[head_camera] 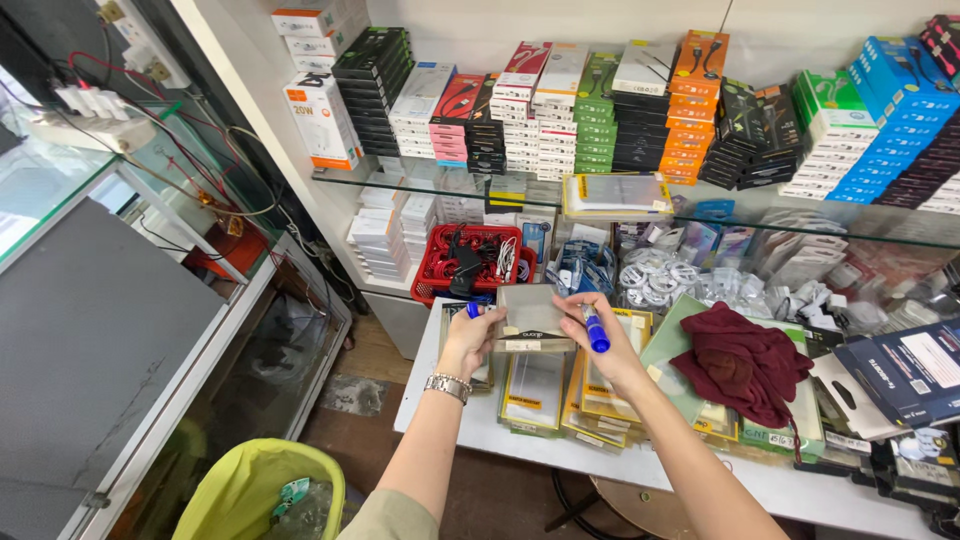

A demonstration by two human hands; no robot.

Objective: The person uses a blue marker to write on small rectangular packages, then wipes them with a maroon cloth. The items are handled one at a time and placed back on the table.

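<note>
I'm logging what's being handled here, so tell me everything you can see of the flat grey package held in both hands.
The flat grey rectangular package looks like thin card or plastic, with a lighter strip along its lower edge. It is held roughly level above the white table, over stacked yellow-edged packets. The left hand pinches its left side; the right hand, also holding a blue marker, pinches the right.

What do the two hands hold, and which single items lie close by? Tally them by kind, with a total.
Flat grey packet, between left hand and right hand: 1
Blue marker, in the right hand: 1
Blue cap, at the left hand: 1
Wristwatch, on the left wrist: 1
Maroon cloth: 1
Red basket: 1
Total: 6
</note>
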